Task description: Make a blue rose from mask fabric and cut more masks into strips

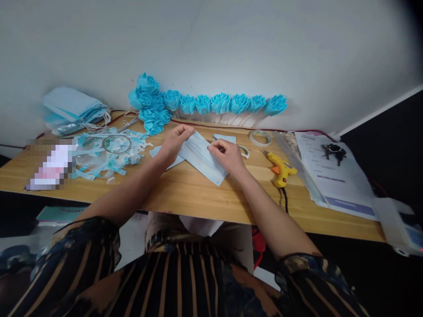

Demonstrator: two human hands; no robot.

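Observation:
A pale blue pleated face mask [205,162] slants across the middle of the wooden table, between my two hands. Its upper end is pinched in my left hand [176,140], fingers closed. My right hand [228,155] grips the mask's right edge between thumb and fingers. Beneath and left of it lies another light blue piece [176,162], partly covered. Behind my right hand are a further blue piece [225,138] and a white-handled tool [245,152], mostly hidden.
Blue flowers [220,103] line the wall. Left are stacked masks [74,108], scraps [99,165] and a tape ring [116,144]. Right are a tape roll [260,138], a yellow glue gun [280,169] with its cord, papers [330,180] and keys [334,152].

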